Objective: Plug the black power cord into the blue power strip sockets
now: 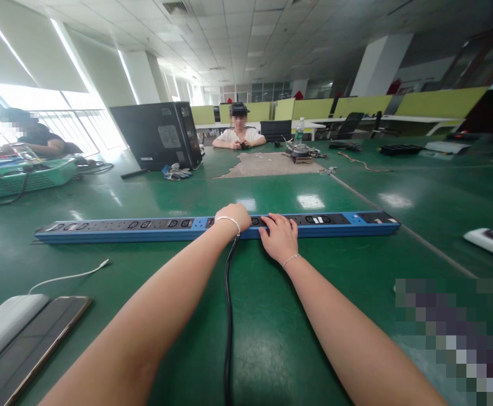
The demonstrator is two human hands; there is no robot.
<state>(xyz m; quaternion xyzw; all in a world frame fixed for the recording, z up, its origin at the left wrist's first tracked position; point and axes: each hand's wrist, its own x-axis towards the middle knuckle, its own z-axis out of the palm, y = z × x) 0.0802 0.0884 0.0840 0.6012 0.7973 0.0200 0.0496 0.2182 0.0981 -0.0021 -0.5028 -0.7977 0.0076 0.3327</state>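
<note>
Cable (228, 299) in left hand (233, 215); right hand (280, 235) on power strip (157, 232).

The room is bright. Strong light pours in at the upper left through the big clear glass windows (75, 100), so bright that they look washed out white. Thin bright lines shine between the pale flat window blinds (13, 51). The upper right is much darker. The smooth, shiny green tabletop (187, 338) has white glare spots above the middle. The long blue and black power strip (191, 232) looks clear, but far things look soft. Near the sides, the picture stretches, and the thick white square pillar (381, 65) leans. Big blurry colored squares (453, 338) hide the lower right corner.
</note>
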